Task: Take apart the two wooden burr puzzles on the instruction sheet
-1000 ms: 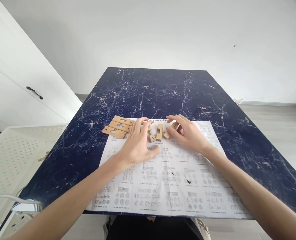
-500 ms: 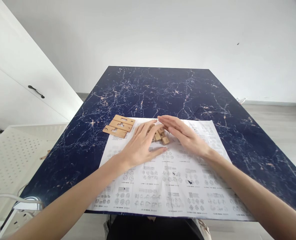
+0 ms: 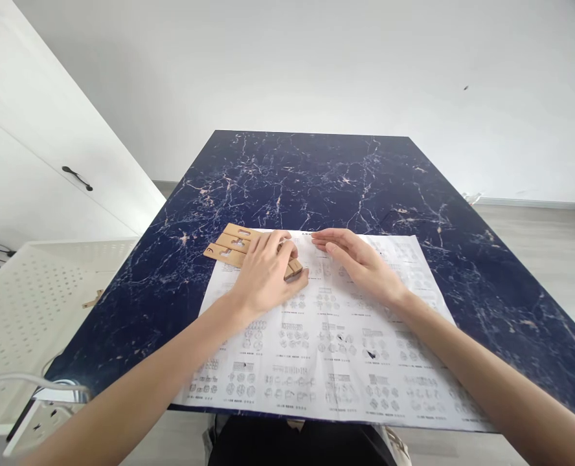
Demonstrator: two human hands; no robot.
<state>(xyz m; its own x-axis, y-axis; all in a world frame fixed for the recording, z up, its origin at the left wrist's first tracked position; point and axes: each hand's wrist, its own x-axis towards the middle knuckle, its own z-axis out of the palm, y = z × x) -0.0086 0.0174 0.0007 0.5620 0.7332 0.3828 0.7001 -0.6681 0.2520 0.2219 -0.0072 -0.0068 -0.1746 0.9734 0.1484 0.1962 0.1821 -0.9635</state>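
Observation:
My left hand (image 3: pixel 268 268) curls over a small group of wooden puzzle pieces (image 3: pixel 293 268) on the paper, its thumb along their near side. Most of those pieces are hidden under the fingers. Beside it on the left lie flat wooden plates (image 3: pixel 224 252) with cut-out slots and printed numbers, overlapping the corner of the printed sheet (image 3: pixel 311 336). My right hand (image 3: pixel 360 262) rests on its edge on the sheet, fingers stretched out together and thumb apart, with nothing visible in it.
The sheet, covered in small puzzle diagrams, lies on a dark blue marbled table (image 3: pixel 297 175). A white perforated rack (image 3: pixel 15 310) and a power strip (image 3: pixel 49 408) with a cable stand at the left. A white cabinet (image 3: pixel 74 129) is behind them.
My left hand has closed around the wooden pieces and drawn them left, towards the slotted plates and away from my right hand. My right hand has hardly moved.

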